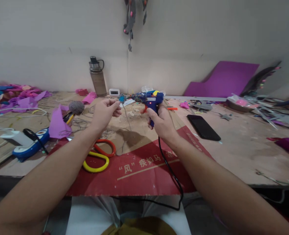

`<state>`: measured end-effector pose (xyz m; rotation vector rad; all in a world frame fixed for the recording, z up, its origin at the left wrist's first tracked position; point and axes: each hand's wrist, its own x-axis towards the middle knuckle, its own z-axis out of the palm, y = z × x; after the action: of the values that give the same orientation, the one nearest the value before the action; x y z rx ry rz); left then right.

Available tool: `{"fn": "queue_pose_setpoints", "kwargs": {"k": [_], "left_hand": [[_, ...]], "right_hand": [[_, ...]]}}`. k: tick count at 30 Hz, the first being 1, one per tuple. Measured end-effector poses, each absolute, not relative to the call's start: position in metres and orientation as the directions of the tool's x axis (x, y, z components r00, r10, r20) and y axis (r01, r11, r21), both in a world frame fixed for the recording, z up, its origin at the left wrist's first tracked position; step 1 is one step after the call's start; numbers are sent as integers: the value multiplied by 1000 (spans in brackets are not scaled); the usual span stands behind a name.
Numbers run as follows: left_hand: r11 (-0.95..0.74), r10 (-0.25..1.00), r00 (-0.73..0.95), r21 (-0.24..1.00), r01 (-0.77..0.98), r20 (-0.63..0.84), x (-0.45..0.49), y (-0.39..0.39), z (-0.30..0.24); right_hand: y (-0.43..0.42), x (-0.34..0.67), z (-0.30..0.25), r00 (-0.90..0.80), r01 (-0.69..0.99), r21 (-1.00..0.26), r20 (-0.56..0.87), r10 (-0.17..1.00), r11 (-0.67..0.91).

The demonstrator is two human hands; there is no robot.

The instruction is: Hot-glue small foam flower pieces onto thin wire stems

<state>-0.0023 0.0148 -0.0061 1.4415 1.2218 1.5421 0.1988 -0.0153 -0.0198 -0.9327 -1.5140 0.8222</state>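
At the near edge of the table, a red printed cardboard sheet (146,176) lies under the forearms, with red-and-yellow-handled scissors (95,170) resting on its left part, their blades mostly hidden by the left arm. A black power cord (181,189) drops over this sheet from the grip above.

Farther in, the right hand (162,122) has its fingers wrapped closed around the handle of a blue hot glue gun (154,103), held up over the middle of the table with its nozzle toward the left hand. Fingertips lie by the orange-red trigger; whether they press it cannot be told. The gun should be rigid and fairly light, with some drag from the cord; its handle is the place to hold, well back from the nozzle, which is probably hot given the lit red indicator.

Across from the nozzle, the left hand (105,112) pinches a small blue piece (121,98) between thumb and index finger, with almost no gap, the other fingers loosely curled. It looks like a little star, though it is too small to be sure. Likely light, soft and easily bent, it is best taken by its edge. A thin grey strand (126,116) hangs below it.

Beyond, a white digital clock (114,92) and a drinking bottle (98,80) stand near the wall.
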Motion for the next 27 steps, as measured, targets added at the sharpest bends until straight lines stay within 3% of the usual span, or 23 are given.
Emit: {"fn": "queue_pose_setpoints", "kwargs": {"k": [3, 5, 8, 10, 13, 15, 16, 18, 20, 23, 27], "left_hand": [[-336, 928, -117, 930, 149, 354, -3, 16, -9], [-341, 929, -92, 925, 165, 359, -2, 15, -10], [-340, 933, -57, 923, 180, 355, 1, 12, -10], [-336, 936, -43, 923, 190, 350, 3, 10, -10], [-329, 939, -41, 924, 193, 343, 4, 9, -11], [-332, 938, -37, 922, 197, 345, 4, 8, -12], [-334, 937, -32, 921, 199, 347, 5, 7, -12], [-337, 937, -21, 920, 198, 348, 7, 5, -11], [-334, 940, -3, 921, 199, 342, 10, 3, -11], [-332, 943, 38, 919, 212, 332, 13, -1, -11], [-342, 939, 106, 917, 207, 327, 15, -3, -12]], "right_hand": [[-4, 203, -20, 31, 80, -955, 289, 957, 285], [6, 208, -23, 68, 145, -975, 179, 982, 168], [19, 216, -29, 61, 333, -943, -5, 998, -25], [24, 224, -32, 46, 532, -843, -61, 997, -76], [26, 236, -32, 57, 836, -548, 127, 990, 22], [24, 238, -30, 61, 907, -410, 349, 935, 94], [22, 237, -29, 53, 902, -406, 446, 894, 149], [19, 227, -28, 26, 795, -511, 565, 825, 326], [15, 211, -28, -43, 538, -684, 561, 826, 493], [11, 188, -30, -159, 216, -859, 439, 884, 465], [10, 176, -32, -232, 105, -898, 395, 889, 427]]}}
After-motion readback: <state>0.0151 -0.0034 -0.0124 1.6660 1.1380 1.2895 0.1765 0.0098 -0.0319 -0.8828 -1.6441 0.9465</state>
